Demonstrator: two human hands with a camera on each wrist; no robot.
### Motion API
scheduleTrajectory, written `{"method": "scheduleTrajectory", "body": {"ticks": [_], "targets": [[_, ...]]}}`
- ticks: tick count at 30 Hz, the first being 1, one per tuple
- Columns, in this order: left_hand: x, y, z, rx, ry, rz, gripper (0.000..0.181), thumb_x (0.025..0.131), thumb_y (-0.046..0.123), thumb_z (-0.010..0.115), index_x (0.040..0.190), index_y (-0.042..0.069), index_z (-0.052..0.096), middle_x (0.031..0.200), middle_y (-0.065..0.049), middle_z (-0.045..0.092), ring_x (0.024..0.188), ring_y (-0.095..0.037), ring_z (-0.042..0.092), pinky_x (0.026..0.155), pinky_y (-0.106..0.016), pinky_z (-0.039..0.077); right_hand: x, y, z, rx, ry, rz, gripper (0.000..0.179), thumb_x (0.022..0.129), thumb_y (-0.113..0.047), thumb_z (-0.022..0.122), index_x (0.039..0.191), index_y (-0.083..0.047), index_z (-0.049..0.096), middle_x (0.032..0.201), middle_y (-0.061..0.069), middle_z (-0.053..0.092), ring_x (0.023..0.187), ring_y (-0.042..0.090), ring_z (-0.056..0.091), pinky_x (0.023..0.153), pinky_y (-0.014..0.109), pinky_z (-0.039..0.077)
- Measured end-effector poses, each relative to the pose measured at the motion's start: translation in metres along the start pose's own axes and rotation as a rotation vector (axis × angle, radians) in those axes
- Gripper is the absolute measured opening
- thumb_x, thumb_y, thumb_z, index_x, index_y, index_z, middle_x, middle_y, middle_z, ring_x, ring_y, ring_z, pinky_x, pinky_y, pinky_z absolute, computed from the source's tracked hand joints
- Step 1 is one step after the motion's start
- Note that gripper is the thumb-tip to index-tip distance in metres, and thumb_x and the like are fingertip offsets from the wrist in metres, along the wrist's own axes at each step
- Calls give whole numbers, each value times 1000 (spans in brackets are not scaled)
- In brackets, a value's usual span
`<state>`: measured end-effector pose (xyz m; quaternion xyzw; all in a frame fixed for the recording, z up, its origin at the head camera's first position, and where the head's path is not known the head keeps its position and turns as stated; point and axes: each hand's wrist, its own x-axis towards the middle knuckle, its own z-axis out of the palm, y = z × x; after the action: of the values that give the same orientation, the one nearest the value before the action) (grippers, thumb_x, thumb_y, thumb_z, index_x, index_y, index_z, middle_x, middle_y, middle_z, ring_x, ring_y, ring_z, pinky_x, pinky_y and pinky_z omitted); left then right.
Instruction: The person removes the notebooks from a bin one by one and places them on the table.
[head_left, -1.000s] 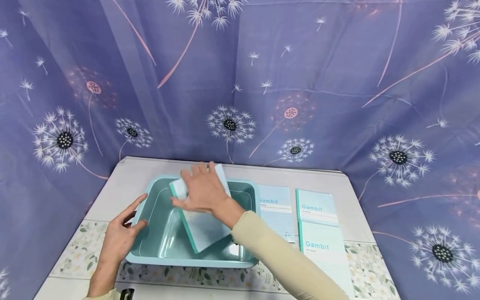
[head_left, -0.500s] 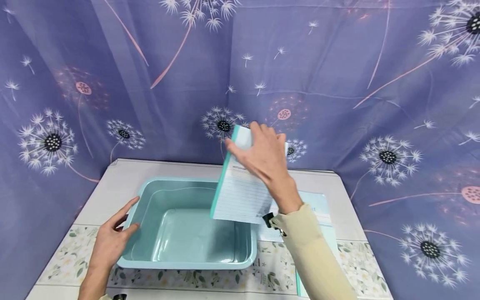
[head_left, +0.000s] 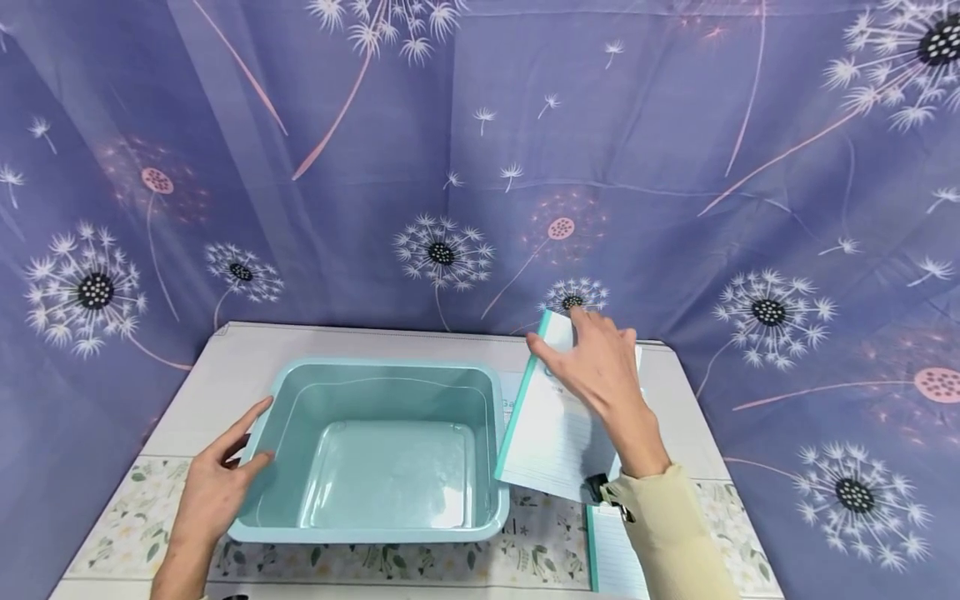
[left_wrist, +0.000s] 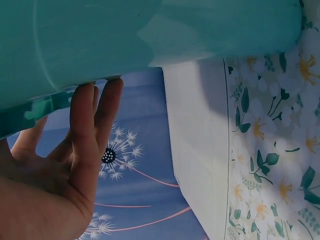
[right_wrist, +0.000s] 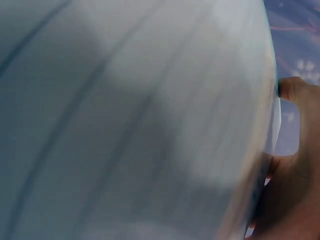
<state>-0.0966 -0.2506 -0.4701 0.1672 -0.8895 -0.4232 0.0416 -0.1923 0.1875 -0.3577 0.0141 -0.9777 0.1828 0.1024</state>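
My left hand (head_left: pixel 213 487) grips the left rim of a teal plastic basin (head_left: pixel 371 535), thumb on the inner side and fingers outside. In the left wrist view, fingertips (left_wrist: pixel 82 95) touch the basin's outer wall. To the right of the basin, my right hand (head_left: pixel 600 367) holds a light blue notebook (head_left: pixel 551 433) with a green spine by its top edge. It hangs tilted above the table, partly over another notebook (head_left: pixel 511 390) lying flat. The right wrist view is filled by the held notebook's blurred lined cover (right_wrist: pixel 140 120). Nothing lies inside the basin.
One more notebook (head_left: pixel 617 554) lies near the front right, mostly covered by my right forearm (head_left: pixel 671 533). A white table (head_left: pixel 262 340) with a floral strip (head_left: pixel 127 508) carries everything. A purple dandelion-print curtain (head_left: pixel 360 208) encloses the back and sides.
My right hand has lifted the notebook out of the basin and carried it right, first up, then lower over the table's right side. My left hand stays at the basin's left rim.
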Motion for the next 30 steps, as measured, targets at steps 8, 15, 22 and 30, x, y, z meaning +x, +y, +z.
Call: {"method": "scheduleTrajectory", "body": {"ticks": [8, 15, 22, 30], "targets": [[0, 1, -2, -22, 0, 9, 74, 89, 7, 65, 148, 44, 41, 143, -19, 56, 121, -30, 57, 77, -17, 42, -10, 44, 22, -50, -100, 42, 98, 84, -80, 45, 147, -4, 45, 142, 24, 55, 130, 44, 49, 99, 62, 29], [-3, 2, -3, -18, -6, 0, 74, 89, 7, 65, 149, 44, 40, 144, -18, 55, 119, -28, 57, 84, -29, 48, -26, 57, 65, -116, -147, -39, 87, 84, -73, 53, 135, -3, 56, 115, 20, 68, 105, 38, 61, 87, 52, 35], [-3, 2, -4, -30, -6, -8, 73, 90, 8, 65, 149, 42, 40, 143, -21, 56, 121, -33, 57, 86, -35, 48, -45, 53, 123, -124, -223, -80, 80, 81, -70, 59, 130, -7, 62, 111, 16, 70, 98, 33, 63, 83, 48, 36], [-2, 0, 0, -38, -7, 43, 69, 92, 9, 65, 149, 41, 42, 144, -21, 55, 120, -31, 57, 73, -11, 42, -57, 56, 172, -137, -227, -69, 75, 76, -69, 65, 119, -8, 69, 93, 14, 69, 87, 31, 63, 75, 44, 35]]}}
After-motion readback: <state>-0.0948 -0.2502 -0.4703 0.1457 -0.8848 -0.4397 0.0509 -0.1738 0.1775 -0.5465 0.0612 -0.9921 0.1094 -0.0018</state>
